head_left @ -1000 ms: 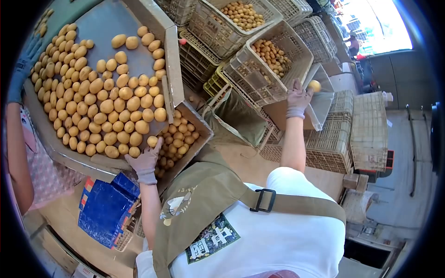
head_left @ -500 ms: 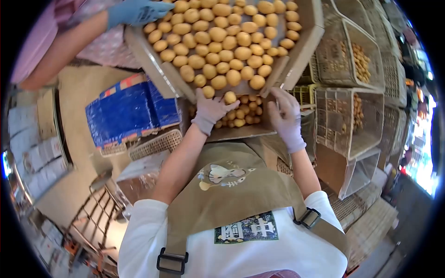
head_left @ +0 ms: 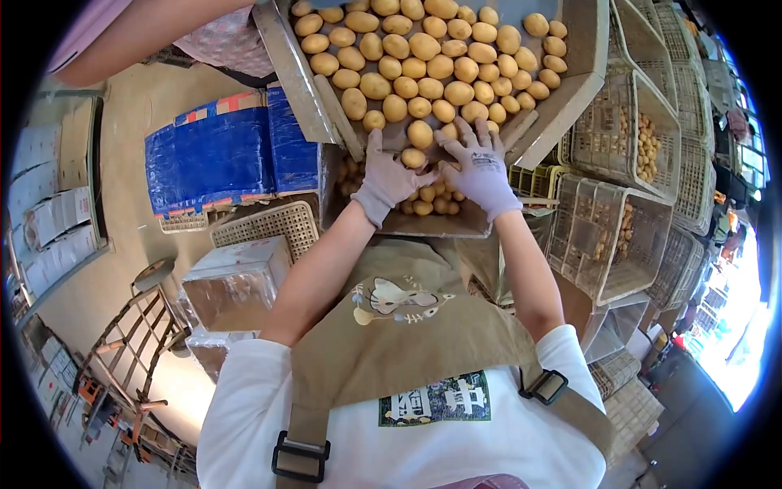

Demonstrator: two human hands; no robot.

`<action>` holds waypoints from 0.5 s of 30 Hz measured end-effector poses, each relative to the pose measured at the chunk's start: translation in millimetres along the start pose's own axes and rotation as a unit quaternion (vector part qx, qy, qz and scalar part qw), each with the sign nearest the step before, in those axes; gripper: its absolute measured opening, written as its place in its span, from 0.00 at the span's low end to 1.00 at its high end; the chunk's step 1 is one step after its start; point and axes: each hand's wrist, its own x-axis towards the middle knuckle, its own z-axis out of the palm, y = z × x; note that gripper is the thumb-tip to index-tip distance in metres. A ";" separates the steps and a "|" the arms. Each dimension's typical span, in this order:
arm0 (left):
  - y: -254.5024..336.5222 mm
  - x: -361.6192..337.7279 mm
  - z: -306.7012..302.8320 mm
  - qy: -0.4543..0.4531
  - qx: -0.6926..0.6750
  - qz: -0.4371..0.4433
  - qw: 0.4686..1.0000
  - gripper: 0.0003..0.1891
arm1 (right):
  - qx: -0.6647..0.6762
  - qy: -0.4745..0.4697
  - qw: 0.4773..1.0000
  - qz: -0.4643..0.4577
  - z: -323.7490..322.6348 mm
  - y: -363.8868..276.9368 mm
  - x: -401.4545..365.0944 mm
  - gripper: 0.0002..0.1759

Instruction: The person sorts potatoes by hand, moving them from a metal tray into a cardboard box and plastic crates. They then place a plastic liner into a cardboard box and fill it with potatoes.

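Left hand point(head_left: 389, 181), right hand point(head_left: 482, 169), both open (gloved), potatoes point(head_left: 424, 45) on grey tray point(head_left: 515, 11), crates point(head_left: 601, 167) alongside.

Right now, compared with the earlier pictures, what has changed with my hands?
Your right hand came inward from beside the crates, and its spread fingers now reach the potatoes at the tray's opening. Your left hand stayed at that opening.

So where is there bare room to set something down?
The floor looks bare between the blue-covered box and the stacked cartons. The tray has a small gap beyond its potatoes. It's crowded at the tray's near mouth, where both gloved hands meet, and among the crates.
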 end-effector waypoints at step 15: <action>-0.8 7.3 -2.1 0.248 0.206 0.066 0.944 0.49 | 0.238 0.166 0.945 0.153 -24.9 -0.5 37.7 0.13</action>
